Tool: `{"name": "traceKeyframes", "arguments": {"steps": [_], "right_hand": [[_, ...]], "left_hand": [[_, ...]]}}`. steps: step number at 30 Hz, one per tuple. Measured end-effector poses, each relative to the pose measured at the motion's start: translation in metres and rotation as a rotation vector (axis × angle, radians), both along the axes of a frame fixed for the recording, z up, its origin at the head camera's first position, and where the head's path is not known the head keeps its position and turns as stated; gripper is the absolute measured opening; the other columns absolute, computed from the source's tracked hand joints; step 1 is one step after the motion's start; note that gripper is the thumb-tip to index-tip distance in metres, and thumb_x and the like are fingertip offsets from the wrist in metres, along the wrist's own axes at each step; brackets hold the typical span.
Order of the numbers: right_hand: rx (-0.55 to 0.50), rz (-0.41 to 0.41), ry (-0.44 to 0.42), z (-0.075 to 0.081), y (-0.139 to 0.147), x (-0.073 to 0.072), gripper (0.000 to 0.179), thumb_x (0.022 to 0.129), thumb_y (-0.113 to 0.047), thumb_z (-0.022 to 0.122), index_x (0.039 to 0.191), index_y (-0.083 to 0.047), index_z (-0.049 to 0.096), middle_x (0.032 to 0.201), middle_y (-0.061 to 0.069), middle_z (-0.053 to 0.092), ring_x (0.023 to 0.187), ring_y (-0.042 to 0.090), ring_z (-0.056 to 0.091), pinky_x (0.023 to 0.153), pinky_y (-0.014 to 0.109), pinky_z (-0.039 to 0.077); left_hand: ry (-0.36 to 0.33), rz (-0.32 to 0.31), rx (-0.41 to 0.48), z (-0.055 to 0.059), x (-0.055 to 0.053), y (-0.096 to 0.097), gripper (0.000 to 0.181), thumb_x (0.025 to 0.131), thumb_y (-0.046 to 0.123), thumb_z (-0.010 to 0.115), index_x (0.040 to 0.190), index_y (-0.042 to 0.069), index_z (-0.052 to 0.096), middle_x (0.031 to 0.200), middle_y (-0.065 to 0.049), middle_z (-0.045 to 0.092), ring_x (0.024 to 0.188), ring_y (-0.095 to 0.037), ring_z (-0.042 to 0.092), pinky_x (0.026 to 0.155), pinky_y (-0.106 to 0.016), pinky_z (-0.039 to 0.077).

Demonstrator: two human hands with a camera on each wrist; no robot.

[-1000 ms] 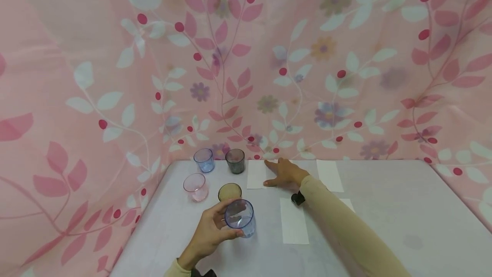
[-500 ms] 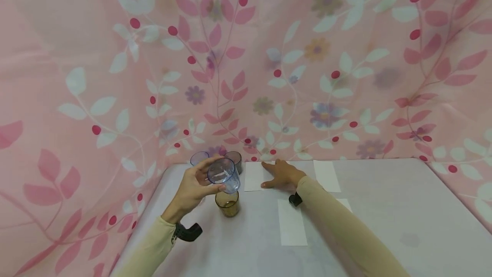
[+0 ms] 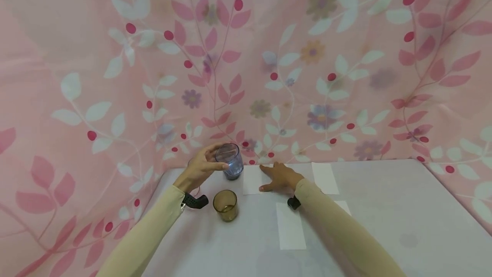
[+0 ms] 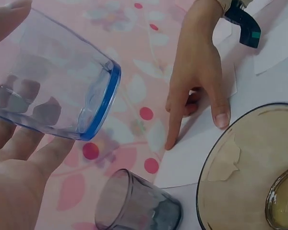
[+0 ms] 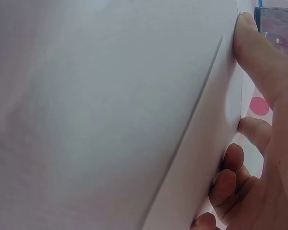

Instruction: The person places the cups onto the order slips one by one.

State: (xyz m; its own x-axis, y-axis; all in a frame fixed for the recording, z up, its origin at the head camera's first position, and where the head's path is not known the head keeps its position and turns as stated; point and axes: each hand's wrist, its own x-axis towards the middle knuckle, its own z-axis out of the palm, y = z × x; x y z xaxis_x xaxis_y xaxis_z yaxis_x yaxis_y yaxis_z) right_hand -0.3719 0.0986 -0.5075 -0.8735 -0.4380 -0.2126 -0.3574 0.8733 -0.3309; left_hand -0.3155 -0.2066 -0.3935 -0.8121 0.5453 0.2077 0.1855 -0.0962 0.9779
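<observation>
Blue cup [image 3: 229, 155] is held aloft near grey cup [image 4: 139, 206], gripped round its sides by left hand [image 3: 200, 168]; likely light, stiff, slick, possibly breakable, best grasped there. White paper [image 3: 251, 183] is touched by right hand [image 3: 280, 176], thumb and index spread.

We see both arms [image 3: 147, 225] stretched forward; the left hand [image 3: 201, 166], held up, curves thumb [image 4: 7, 18] and fingers [image 4: 55, 155] in a grip; the right hand [image 3: 282, 177] spreads index finger [image 4: 174, 125] and thumb apart.
</observation>
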Motion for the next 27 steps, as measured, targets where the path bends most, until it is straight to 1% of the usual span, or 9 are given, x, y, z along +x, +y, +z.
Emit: {"name": "traceKeyframes", "arguments": {"steps": [3, 5, 8, 12, 16, 19, 23, 25, 27], "right_hand": [[-0.008, -0.007, 0.000, 0.000, 0.001, 0.002, 0.101, 0.083, -0.079, 0.073, 0.167, -0.040, 0.032, 0.150, 0.018, 0.051, 0.124, 0.032, 0.056, 0.106, 0.060, 0.053], [-0.011, -0.001, 0.011, 0.000, 0.001, 0.003, 0.100, 0.084, -0.078, 0.072, 0.167, -0.038, 0.033, 0.152, 0.018, 0.050, 0.127, 0.032, 0.055, 0.107, 0.060, 0.052], [-0.007, 0.008, 0.020, 0.000, 0.001, 0.003, 0.100, 0.085, -0.078, 0.071, 0.167, -0.037, 0.032, 0.152, 0.017, 0.050, 0.129, 0.031, 0.054, 0.108, 0.058, 0.052], [0.001, 0.006, 0.029, 0.001, 0.001, 0.004, 0.099, 0.085, -0.079, 0.069, 0.167, -0.038, 0.032, 0.151, 0.018, 0.050, 0.128, 0.031, 0.055, 0.108, 0.057, 0.052], [-0.005, -0.012, 0.018, 0.003, 0.001, 0.006, 0.099, 0.085, -0.079, 0.070, 0.167, -0.038, 0.032, 0.152, 0.019, 0.049, 0.127, 0.032, 0.055, 0.107, 0.059, 0.052], [0.000, -0.018, 0.019, 0.004, 0.001, 0.006, 0.099, 0.085, -0.079, 0.070, 0.167, -0.039, 0.031, 0.149, 0.018, 0.051, 0.123, 0.031, 0.056, 0.104, 0.058, 0.053], [0.005, -0.016, 0.020, 0.003, 0.002, 0.004, 0.100, 0.084, -0.080, 0.069, 0.167, -0.041, 0.029, 0.146, 0.016, 0.052, 0.119, 0.029, 0.057, 0.101, 0.056, 0.054], [0.000, -0.013, 0.017, 0.002, 0.002, 0.004, 0.100, 0.084, -0.080, 0.069, 0.167, -0.041, 0.029, 0.145, 0.016, 0.052, 0.118, 0.028, 0.057, 0.101, 0.056, 0.054], [0.000, -0.010, 0.014, 0.003, 0.002, 0.004, 0.099, 0.085, -0.081, 0.068, 0.167, -0.042, 0.028, 0.144, 0.015, 0.052, 0.117, 0.028, 0.056, 0.101, 0.054, 0.053]], "left_hand": [[-0.041, -0.014, -0.009, -0.007, -0.011, 0.005, 0.071, 0.093, -0.011, 0.069, 0.158, -0.001, 0.040, 0.163, -0.028, 0.042, 0.153, -0.049, 0.037, 0.114, -0.030, 0.051], [-0.069, -0.020, -0.013, -0.011, -0.018, 0.008, 0.071, 0.094, -0.009, 0.068, 0.159, 0.000, 0.040, 0.163, -0.028, 0.041, 0.154, -0.049, 0.035, 0.115, -0.029, 0.050], [-0.100, -0.024, -0.029, -0.016, -0.026, 0.013, 0.071, 0.095, -0.008, 0.068, 0.159, 0.000, 0.038, 0.164, -0.028, 0.041, 0.154, -0.048, 0.036, 0.114, -0.029, 0.050], [-0.144, -0.017, -0.067, -0.022, -0.035, 0.018, 0.071, 0.096, -0.004, 0.070, 0.159, 0.004, 0.038, 0.163, -0.025, 0.044, 0.153, -0.045, 0.039, 0.108, -0.028, 0.053], [-0.170, -0.029, -0.096, -0.027, -0.041, 0.024, 0.073, 0.096, -0.004, 0.070, 0.161, 0.006, 0.036, 0.164, -0.027, 0.041, 0.155, -0.048, 0.034, 0.104, -0.028, 0.054], [-0.172, -0.050, -0.115, -0.029, -0.044, 0.030, 0.072, 0.096, -0.005, 0.070, 0.160, 0.005, 0.037, 0.165, -0.026, 0.041, 0.157, -0.047, 0.031, 0.110, -0.032, 0.052], [-0.171, -0.041, -0.179, -0.031, -0.048, 0.038, 0.067, 0.093, -0.004, 0.074, 0.154, 0.007, 0.049, 0.162, -0.019, 0.048, 0.156, -0.041, 0.036, 0.118, -0.042, 0.046], [-0.177, -0.037, -0.207, -0.033, -0.051, 0.041, 0.067, 0.092, -0.004, 0.076, 0.152, 0.009, 0.052, 0.162, -0.015, 0.048, 0.155, -0.040, 0.038, 0.118, -0.046, 0.046], [-0.180, -0.040, -0.230, -0.036, -0.054, 0.043, 0.068, 0.091, -0.005, 0.077, 0.152, 0.010, 0.052, 0.161, -0.014, 0.048, 0.153, -0.041, 0.040, 0.116, -0.045, 0.049]]}}
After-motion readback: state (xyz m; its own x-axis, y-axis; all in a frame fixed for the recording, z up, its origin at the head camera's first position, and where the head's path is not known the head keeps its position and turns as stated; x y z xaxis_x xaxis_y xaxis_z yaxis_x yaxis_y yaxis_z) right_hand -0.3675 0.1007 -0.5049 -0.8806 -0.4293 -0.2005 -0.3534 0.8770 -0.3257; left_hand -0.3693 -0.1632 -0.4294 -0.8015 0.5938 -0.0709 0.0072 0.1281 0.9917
